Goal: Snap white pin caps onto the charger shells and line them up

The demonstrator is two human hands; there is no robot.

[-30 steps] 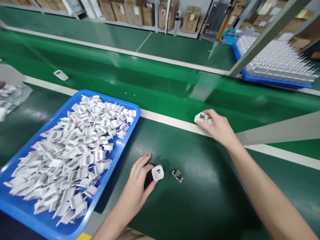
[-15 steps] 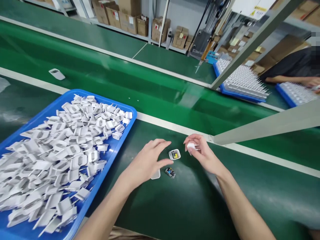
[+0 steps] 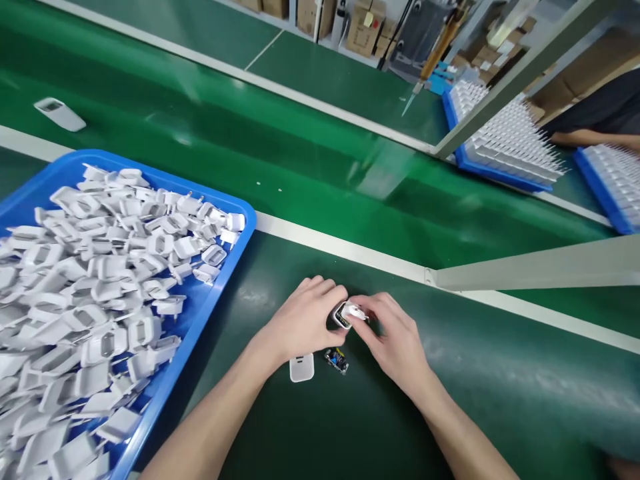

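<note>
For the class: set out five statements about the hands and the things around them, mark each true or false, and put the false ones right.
1. The left hand grips a white case. True.
2. The small circuit board lies inside the blue tray. False: it lies on the green table, close to the hands.
3. The right hand holds a white plug cap at the open end of the case. True.
4. The blue tray stands to the right of both hands. False: it stands to their left.
5. Another white case lies beyond the tray. True.
</note>
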